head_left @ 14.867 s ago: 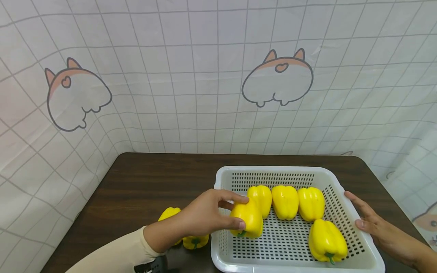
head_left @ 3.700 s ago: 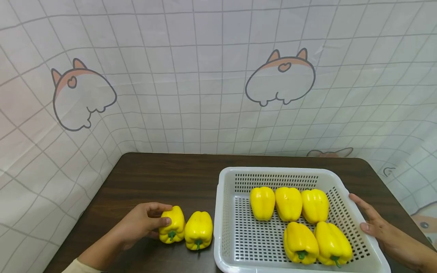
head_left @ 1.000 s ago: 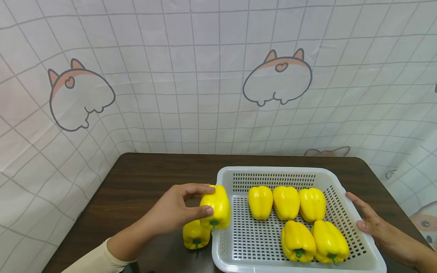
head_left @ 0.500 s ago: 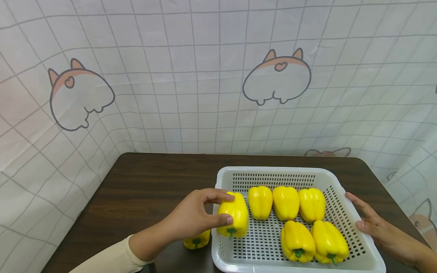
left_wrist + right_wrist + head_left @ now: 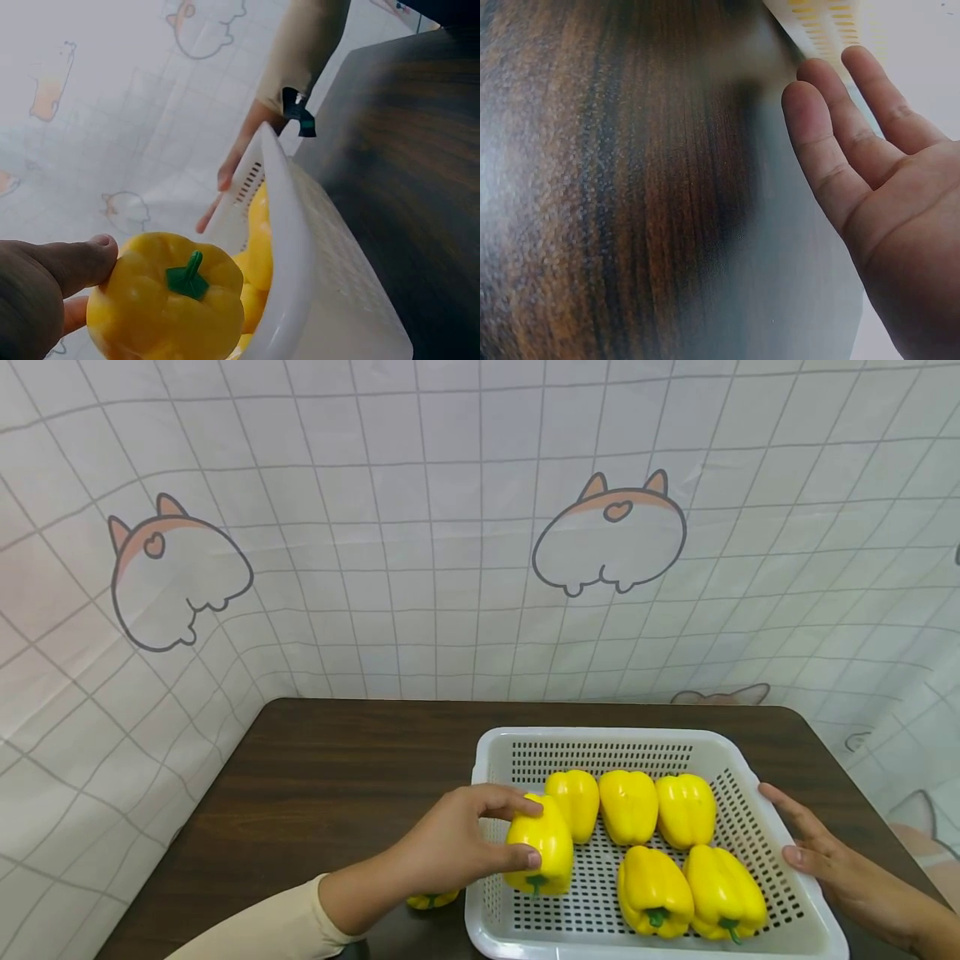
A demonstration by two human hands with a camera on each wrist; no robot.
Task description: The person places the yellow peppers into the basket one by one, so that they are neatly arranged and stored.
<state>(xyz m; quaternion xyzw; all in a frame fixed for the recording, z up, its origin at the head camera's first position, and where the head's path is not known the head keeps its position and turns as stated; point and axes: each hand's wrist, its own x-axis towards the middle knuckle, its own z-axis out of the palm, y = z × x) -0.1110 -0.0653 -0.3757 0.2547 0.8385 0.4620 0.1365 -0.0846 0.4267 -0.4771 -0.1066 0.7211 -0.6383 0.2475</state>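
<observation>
My left hand (image 5: 457,839) holds a yellow bell pepper (image 5: 546,847) with a green stem, thumb on one side and fingers on the other, over the left part of a white perforated plastic basket (image 5: 600,733). In the left wrist view the stem of that bell pepper (image 5: 161,315) faces the camera. Inside the basket, three yellow peppers (image 5: 628,807) form a back row and two more (image 5: 655,892) sit at the front right. My right hand (image 5: 832,868) rests against the basket's right rim; its fingers (image 5: 817,161) look fairly straight in the right wrist view.
Another yellow bell pepper (image 5: 432,902) lies on the dark wooden table (image 5: 322,777) left of the basket, mostly hidden by my left arm. A white gridded curtain (image 5: 375,568) with cartoon animals hangs behind the table.
Over the last seconds my left hand took a pepper from the table, lifted it past the basket's left rim and carried it rightward over the inside. The right hand stays at the rim.
</observation>
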